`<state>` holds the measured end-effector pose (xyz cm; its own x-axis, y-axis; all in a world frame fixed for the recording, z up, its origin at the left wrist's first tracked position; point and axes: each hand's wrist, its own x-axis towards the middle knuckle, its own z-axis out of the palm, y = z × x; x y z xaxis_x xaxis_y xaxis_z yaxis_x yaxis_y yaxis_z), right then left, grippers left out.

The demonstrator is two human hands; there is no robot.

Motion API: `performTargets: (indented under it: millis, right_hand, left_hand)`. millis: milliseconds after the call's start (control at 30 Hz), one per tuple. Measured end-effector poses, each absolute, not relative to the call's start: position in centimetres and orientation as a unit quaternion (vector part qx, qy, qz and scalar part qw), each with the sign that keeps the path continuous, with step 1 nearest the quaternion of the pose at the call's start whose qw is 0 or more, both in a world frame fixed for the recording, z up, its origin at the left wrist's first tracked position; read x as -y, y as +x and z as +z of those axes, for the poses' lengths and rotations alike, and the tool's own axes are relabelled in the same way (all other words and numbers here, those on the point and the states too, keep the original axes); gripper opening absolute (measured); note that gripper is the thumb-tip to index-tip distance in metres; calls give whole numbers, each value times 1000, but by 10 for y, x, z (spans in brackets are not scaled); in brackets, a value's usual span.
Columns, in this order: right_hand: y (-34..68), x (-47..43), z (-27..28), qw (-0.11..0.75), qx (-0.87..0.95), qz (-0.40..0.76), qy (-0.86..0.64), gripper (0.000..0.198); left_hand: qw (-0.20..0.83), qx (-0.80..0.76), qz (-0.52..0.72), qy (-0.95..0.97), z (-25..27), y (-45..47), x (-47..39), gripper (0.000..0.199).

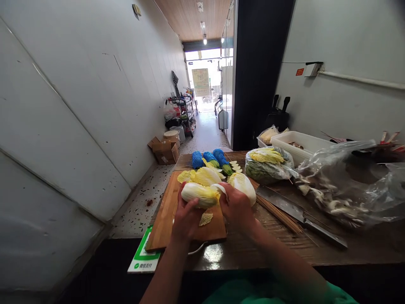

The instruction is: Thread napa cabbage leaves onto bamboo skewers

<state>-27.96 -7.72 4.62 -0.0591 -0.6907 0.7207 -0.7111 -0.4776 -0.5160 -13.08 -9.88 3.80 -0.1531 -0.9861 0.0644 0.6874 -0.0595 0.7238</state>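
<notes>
A pale yellow-and-white napa cabbage [199, 195] lies across my left hand [186, 215], whose fingers and thumb wrap its root end above the cutting board [161, 219]. At its leafy end, my right hand [236, 204] pinches a white cabbage leaf [219, 187]; whether that leaf is still joined to the head I cannot tell. Behind the held head lie loose cabbage leaves [205, 175]. A second napa cabbage [243, 185] sits just beyond my right hand. One small leaf piece [206, 218] rests on the board below the held cabbage.
A cleaver [281, 204] and a bundle of thin wooden skewers [278, 213] lie to the right. Farther right are a plastic bag of mushrooms [335, 198], a bag of greens [265, 164] and a white tub [303, 141]. Blue-netted vegetables [210, 158] stand at the back. A green payment sign [144, 253] lies front left.
</notes>
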Motion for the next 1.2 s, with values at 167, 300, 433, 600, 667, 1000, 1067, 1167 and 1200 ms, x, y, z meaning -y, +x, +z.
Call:
performTargets:
  millis: [167, 300, 433, 600, 667, 1000, 1067, 1167, 1200]
  right_hand:
    - [-282, 67, 53, -6, 391, 563, 729, 32]
    - [-304, 78, 61, -62, 452, 612, 646, 26]
    - [-322, 125, 72, 60, 600, 477, 639, 32]
    - [-311, 198, 77, 49, 669, 252, 698, 24]
    - [-301, 220, 76, 20, 682, 203, 702, 21]
    - [-283, 187, 81, -152, 557, 238, 781, 37]
    - [-278, 156, 73, -210, 487, 262, 806, 40]
    - [-274, 122, 58, -269, 424, 314, 806, 43]
    - [-274, 116, 54, -281, 414, 332, 799, 43]
  left_hand:
    - [638, 183, -707, 242, 41, -119, 116, 31]
    - [689, 141, -658, 270, 44, -102, 119, 30]
    - [677, 133, -666, 284, 43, -95, 115, 34]
    - [623, 175, -715, 263, 39, -98, 113, 41]
    - [603, 168, -735, 259, 37, -99, 113, 42]
    - [590, 149, -746, 272, 25, -108, 109, 39]
    - [582, 189, -746, 263, 26, -111, 106, 37]
    - [581, 276, -720, 261, 29, -118, 101, 45]
    - [585, 304, -703, 268, 30, -120, 99, 48]
